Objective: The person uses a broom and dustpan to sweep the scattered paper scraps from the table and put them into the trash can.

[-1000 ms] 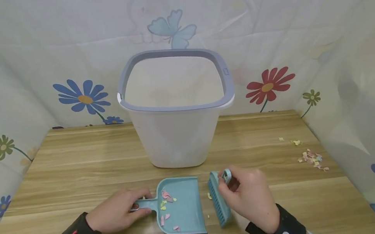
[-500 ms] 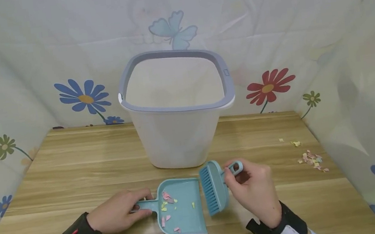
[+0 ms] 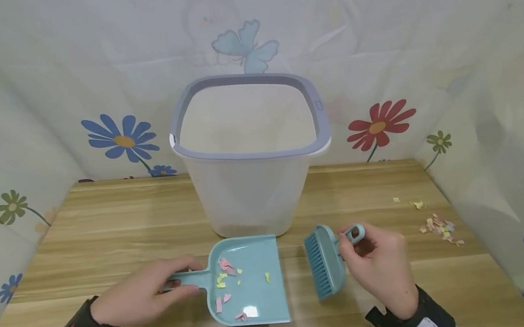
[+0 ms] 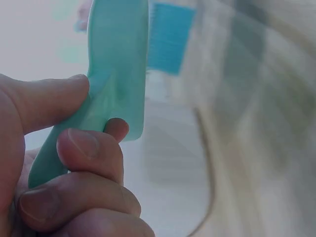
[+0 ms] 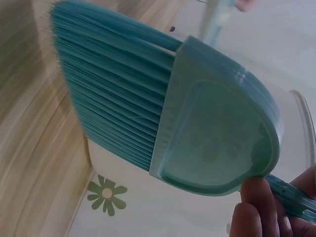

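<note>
My left hand [image 3: 141, 298] grips the handle of a teal dustpan [image 3: 249, 282] that holds several pink and yellow paper scraps [image 3: 225, 282]. In the left wrist view my fingers [image 4: 84, 153] curl round the dustpan handle [image 4: 116, 74]. My right hand [image 3: 377, 264] holds a small teal brush [image 3: 325, 262] by its looped handle, a little right of the pan, bristles facing left. The brush head [image 5: 197, 123] fills the right wrist view, with my fingertips [image 5: 256, 207] at its handle. A white bin with a grey rim [image 3: 250, 151] stands just behind both.
Loose paper scraps [image 3: 438, 223] lie on the wooden table [image 3: 103, 232] at the right, near the flowered cloth wall [image 3: 508, 128]. The same cloth closes off the back and left sides.
The brush swept the scrap beside the pan into it, then lifted and moved right, away from the pan. The dustpan has shifted slightly back and left in my left hand.
</note>
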`<state>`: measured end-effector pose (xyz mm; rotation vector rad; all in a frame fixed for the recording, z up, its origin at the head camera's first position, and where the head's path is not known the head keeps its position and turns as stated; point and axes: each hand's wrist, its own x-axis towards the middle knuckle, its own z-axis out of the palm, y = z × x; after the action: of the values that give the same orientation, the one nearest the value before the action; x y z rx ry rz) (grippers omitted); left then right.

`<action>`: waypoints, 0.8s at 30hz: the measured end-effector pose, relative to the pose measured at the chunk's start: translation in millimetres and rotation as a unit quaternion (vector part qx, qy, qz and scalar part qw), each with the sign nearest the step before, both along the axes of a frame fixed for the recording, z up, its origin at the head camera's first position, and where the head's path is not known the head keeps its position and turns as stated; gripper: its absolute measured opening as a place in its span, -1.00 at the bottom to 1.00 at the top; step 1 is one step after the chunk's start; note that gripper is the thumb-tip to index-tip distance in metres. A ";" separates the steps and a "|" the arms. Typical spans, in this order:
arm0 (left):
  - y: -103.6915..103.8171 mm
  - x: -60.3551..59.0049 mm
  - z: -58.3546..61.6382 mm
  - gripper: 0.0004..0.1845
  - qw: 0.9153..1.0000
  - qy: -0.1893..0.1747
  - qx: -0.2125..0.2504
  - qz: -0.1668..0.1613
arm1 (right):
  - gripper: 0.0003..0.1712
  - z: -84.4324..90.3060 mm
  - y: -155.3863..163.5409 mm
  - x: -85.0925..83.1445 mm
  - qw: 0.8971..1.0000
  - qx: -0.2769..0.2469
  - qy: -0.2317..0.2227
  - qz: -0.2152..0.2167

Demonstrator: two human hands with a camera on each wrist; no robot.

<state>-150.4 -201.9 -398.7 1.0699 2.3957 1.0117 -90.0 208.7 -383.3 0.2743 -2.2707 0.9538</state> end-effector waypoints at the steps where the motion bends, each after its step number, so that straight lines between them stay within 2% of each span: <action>1: -3.4 0.4 5.2 -0.78 1.000 0.006 0.008 0.000 | -0.81 -0.9 2.6 0.7 1.000 0.001 0.000 -0.004; 5: -16.4 3.2 27.9 -0.79 0.999 0.035 0.036 0.001 | -0.79 -3.9 12.0 2.9 1.000 0.007 0.005 -0.018; 12: -29.9 10.9 69.7 -0.71 0.996 0.062 0.065 0.012 | -0.81 -8.0 20.1 3.5 0.999 0.030 0.015 -0.034; 20: -36.1 10.0 119.4 -0.50 0.980 0.173 0.096 0.020 | -0.81 -11.2 21.1 3.0 0.997 0.061 0.000 -0.038; 24: -40.3 3.5 141.0 -0.44 0.966 0.238 0.084 0.055 | -0.83 -11.7 20.8 1.7 0.997 0.067 0.011 -0.034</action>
<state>-146.8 -242.2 -257.7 1.3846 2.8143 1.1119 -88.3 229.5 -395.0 0.2634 -2.3128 0.7614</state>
